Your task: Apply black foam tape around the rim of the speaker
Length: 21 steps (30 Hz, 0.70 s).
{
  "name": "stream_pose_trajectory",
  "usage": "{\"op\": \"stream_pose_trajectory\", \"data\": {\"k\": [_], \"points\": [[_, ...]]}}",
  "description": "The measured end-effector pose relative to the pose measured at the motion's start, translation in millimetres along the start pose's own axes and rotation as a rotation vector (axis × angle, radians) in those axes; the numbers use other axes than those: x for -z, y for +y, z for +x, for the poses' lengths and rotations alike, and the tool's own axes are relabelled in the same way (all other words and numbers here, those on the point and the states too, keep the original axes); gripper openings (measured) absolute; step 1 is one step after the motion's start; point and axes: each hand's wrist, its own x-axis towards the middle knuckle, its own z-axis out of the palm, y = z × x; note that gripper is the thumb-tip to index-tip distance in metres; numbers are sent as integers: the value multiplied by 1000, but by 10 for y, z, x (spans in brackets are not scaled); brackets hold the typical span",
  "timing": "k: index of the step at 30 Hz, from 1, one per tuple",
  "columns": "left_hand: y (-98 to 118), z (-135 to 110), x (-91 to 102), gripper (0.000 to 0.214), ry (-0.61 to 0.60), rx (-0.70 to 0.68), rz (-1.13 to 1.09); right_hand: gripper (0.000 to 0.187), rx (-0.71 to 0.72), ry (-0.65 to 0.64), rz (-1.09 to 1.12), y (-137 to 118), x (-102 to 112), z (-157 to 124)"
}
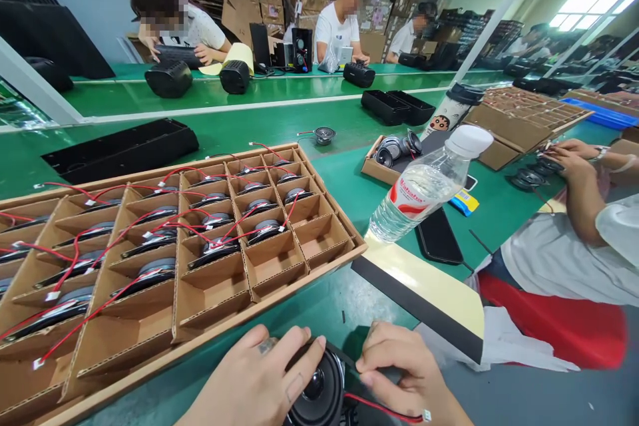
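A round black speaker driver lies at the bottom middle, partly covered by my left hand, whose fingers curl over its upper rim. From that rim a thin black strip stretches to my right hand, which pinches its end between thumb and forefinger. Red and black leads with a white plug run from the driver under my right hand. Left of my hands, a cardboard divider box holds several speaker drivers with wires. A cream backing sheet with a black edge lies beyond my right hand.
A water bottle stands on the sheet beside a black phone. Behind are a small box of drivers, a patterned cup and black housings. A co-worker's hands work at the right; others sit across the green bench.
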Motion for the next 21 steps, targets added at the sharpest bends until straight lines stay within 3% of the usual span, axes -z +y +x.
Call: {"op": "stream_pose_trajectory", "data": {"k": [5, 8, 13, 21], "points": [[15, 14, -30, 72, 7, -39, 43, 18, 48, -1, -32, -10, -37, 1], [44, 31, 43, 76, -94, -37, 66, 16, 71, 8, -68, -28, -62, 1], [94, 38, 207, 58, -254, 17, 65, 10, 110, 20, -107, -97, -82, 25], [185, 2, 178, 60, -141, -21, 243, 9, 121, -26, -175, -155, -87, 39]]}}
